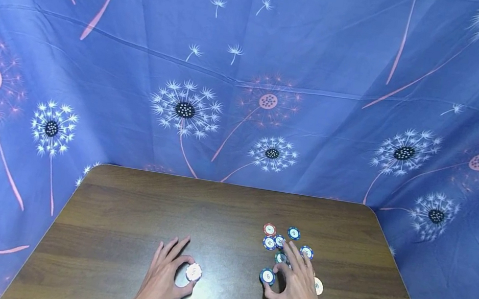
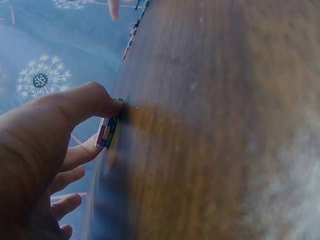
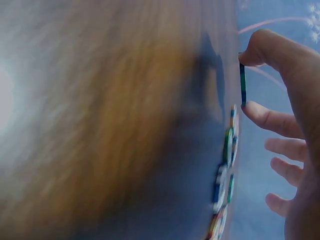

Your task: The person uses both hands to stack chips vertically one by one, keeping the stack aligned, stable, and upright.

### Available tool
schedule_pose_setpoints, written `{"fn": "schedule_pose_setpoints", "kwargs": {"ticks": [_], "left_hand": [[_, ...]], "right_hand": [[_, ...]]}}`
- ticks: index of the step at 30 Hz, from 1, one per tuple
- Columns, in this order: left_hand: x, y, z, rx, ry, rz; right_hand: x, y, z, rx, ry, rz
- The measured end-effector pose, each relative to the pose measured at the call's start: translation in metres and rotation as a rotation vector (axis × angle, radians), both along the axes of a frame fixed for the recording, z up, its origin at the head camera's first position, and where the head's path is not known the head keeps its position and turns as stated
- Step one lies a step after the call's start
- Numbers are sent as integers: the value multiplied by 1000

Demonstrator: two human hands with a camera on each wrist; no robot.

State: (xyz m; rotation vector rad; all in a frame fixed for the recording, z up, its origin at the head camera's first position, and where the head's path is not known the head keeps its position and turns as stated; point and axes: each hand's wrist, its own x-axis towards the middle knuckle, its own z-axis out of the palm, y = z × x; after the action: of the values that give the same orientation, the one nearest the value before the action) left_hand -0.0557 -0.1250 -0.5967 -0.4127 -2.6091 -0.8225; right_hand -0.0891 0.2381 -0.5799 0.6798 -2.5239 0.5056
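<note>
My left hand [image 1: 165, 275] pinches a short stack of poker chips [image 1: 194, 272] between thumb and index finger, its white top chip facing up. Seen from the side in the left wrist view, the stack [image 2: 109, 129] shows layered coloured edges, low at the tabletop. To the right, my right hand [image 1: 299, 290] holds a single blue poker chip [image 1: 267, 276] by its rim with thumb and index finger. Edge-on in the right wrist view, this chip [image 3: 243, 82] is raised off the table, and the other fingers extend past it.
Several loose poker chips lie beyond and under my right hand: a red one [image 1: 270, 229], blue ones [image 1: 294, 233] and a green one [image 1: 281, 258]. A white chip [image 1: 318, 286] lies right of that hand. The wooden table [image 1: 144, 197] ends at a blue dandelion-print cloth [image 1: 235, 118].
</note>
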Motion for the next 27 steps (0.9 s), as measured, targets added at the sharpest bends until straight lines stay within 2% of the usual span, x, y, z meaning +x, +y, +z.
{"fn": "schedule_pose_setpoints", "kwargs": {"ticks": [18, 27], "left_hand": [[1, 1, -1, -15, -9, 3], [1, 0, -1, -30, -32, 3]], "right_hand": [[-12, -84, 3, 91, -94, 214], [-18, -119, 9, 150, -114, 305]]}}
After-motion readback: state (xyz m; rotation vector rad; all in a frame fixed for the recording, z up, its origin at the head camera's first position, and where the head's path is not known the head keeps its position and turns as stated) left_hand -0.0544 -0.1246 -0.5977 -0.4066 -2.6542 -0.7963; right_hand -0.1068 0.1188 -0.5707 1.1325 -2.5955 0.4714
